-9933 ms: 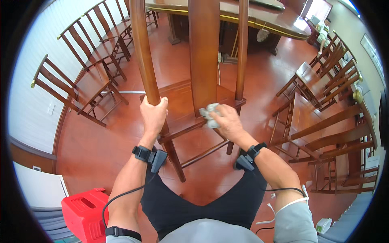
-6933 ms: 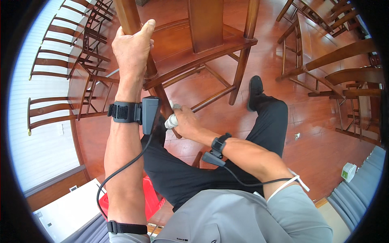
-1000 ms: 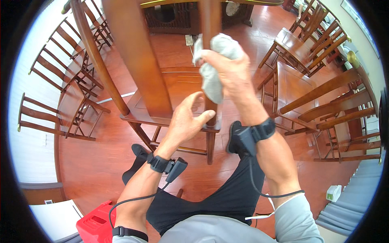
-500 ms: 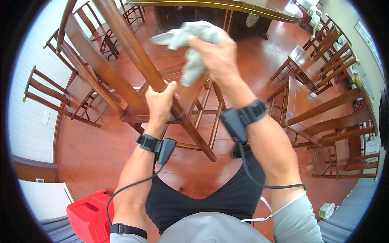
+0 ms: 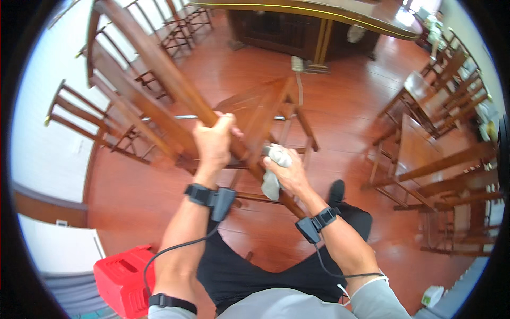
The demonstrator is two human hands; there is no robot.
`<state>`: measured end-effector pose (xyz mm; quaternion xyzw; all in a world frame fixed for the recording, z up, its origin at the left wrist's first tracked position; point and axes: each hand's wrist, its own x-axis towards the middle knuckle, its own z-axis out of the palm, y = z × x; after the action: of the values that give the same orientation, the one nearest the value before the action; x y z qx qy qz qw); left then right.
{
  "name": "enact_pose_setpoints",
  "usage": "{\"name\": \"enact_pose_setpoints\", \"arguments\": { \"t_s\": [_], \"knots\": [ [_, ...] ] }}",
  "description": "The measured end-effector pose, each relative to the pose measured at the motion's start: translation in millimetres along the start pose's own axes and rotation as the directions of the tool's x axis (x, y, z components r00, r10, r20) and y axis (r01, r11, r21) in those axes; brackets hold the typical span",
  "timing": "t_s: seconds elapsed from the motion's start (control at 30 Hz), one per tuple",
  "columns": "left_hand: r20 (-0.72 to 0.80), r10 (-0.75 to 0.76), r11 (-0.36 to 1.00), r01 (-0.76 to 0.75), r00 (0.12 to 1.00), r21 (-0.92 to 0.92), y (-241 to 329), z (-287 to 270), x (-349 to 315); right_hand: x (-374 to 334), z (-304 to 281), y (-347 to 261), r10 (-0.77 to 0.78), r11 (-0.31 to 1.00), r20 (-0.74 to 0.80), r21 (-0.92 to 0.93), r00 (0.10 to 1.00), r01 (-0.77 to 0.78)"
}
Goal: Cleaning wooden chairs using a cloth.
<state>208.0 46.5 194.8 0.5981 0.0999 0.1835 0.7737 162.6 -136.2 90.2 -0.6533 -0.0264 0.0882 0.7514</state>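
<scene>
A brown wooden chair (image 5: 255, 102) is tilted in front of me, its tall back leaning up to the left. My left hand (image 5: 214, 139) is wrapped round the back post, just above the seat. Lower on the same post, below the seat, my right hand (image 5: 289, 173) grips a pale grey cloth (image 5: 271, 183) and presses it against the chair leg. The cloth partly covers the wood there, and some of my right fingers are hidden behind it.
More wooden chairs stand along the left wall (image 5: 69, 114) and on the right (image 5: 419, 143). A large dark wooden table (image 5: 276, 24) is at the far side. A red plastic stool (image 5: 125, 279) sits at lower left. A person (image 5: 435, 26) is at the far right.
My right hand has come down with the cloth from above the seat to the chair's leg. My left hand stays on the post; the chair has tilted and turned somewhat.
</scene>
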Motion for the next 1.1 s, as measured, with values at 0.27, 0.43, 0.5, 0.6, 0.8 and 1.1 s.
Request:
{"name": "enact_pose_setpoints", "arguments": {
  "t_s": [0.27,0.43,0.5,0.6,0.8,1.1],
  "knots": [
    [0.092,0.003,1.0,-0.005,0.996,0.02,-18,34,-10,8,-26,43,-0.3,0.829,-0.318,-0.554,0.9,0.08],
    [0.092,0.003,0.999,-0.007,0.996,0.038,-17,40,-17,15,-28,52,-0.118,0.965,-0.408,-0.263,0.906,0.007],
    [0.108,0.01,1.0,-0.013,0.994,0.023,-17,44,-19,7,-26,44,-0.004,0.998,-0.402,-0.054,0.916,-0.019],
    [0.092,-0.004,0.998,-0.001,0.996,0.061,-18,60,-17,-13,-37,54,-0.074,0.989,-0.384,-0.148,0.92,0.017],
    [0.012,-0.023,0.998,0.022,1.0,0.06,-2,50,0,-56,-39,90,0.106,0.989,-0.225,-0.077,0.968,-0.126],
    [0.083,0.01,1.0,-0.01,0.997,0.001,-11,69,-2,-27,-1,-28,-0.462,0.722,-0.098,-0.618,0.881,0.31]
  ]
}}
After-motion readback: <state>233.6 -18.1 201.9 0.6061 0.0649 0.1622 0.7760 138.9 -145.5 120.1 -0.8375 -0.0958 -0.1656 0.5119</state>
